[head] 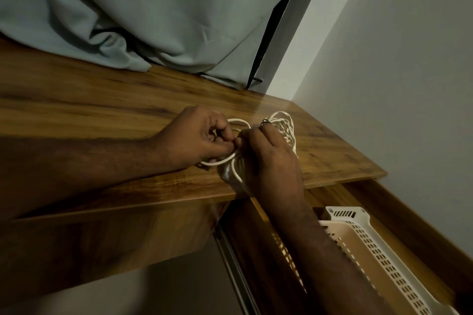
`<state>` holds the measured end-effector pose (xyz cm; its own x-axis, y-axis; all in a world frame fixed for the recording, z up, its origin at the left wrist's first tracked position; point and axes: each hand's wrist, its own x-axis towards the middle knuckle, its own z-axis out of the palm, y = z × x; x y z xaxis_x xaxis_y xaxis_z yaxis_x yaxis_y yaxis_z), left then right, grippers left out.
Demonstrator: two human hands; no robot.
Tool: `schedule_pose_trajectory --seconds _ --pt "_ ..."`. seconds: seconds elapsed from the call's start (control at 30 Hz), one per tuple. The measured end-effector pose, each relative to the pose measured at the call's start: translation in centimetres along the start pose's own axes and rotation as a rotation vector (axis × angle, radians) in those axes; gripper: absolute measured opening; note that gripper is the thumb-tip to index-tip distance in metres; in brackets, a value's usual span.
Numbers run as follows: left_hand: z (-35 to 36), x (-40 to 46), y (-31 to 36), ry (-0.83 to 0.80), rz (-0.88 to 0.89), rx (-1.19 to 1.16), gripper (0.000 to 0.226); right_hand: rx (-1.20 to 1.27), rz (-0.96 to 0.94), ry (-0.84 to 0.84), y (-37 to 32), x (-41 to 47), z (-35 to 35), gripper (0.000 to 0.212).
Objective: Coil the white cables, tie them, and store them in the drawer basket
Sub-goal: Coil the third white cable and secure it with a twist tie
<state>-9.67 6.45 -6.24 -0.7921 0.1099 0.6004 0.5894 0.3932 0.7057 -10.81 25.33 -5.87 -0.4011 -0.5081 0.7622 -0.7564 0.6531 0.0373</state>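
Observation:
A white cable [284, 125] lies in loose loops on the wooden desk top [102, 100] near its right front corner. My left hand [197, 135] and my right hand [268, 156] meet over the loops, fingertips pinched together on a strand of the cable. A small dark band [265, 122] sits on a finger of my right hand. One loop curls out under my left hand. Below the desk edge, the drawer [409, 215] stands pulled out with a white perforated basket [378, 256] inside; my right forearm crosses over its left part.
A grey-green curtain [153, 13] hangs down onto the back of the desk. A pale wall [396, 59] runs along the desk's right side. The drawer's metal rail [235, 276] runs below the desk front.

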Motion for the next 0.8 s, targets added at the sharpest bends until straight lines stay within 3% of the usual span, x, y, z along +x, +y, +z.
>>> schedule_pose_trajectory --seconds 0.2,0.57,0.63,0.73,0.8 --pt "0.0 -0.2 -0.1 0.014 0.016 0.057 0.014 0.066 0.038 -0.015 -0.1 0.2 0.0 0.013" --pt "-0.1 -0.3 0.5 0.044 0.155 0.259 0.014 0.055 0.135 -0.149 -0.9 0.1 0.5 0.04" --pt "-0.1 -0.4 0.5 0.048 0.157 0.268 0.014 0.059 0.144 -0.143 -0.9 0.2 0.5 0.036" --pt "0.0 -0.4 0.4 0.046 0.174 0.275 0.013 0.155 0.197 -0.119 -0.7 0.4 1.0 0.015" --pt "0.0 -0.4 0.4 0.054 0.179 0.27 0.012 0.232 0.256 -0.098 -0.5 0.5 1.5 0.016"
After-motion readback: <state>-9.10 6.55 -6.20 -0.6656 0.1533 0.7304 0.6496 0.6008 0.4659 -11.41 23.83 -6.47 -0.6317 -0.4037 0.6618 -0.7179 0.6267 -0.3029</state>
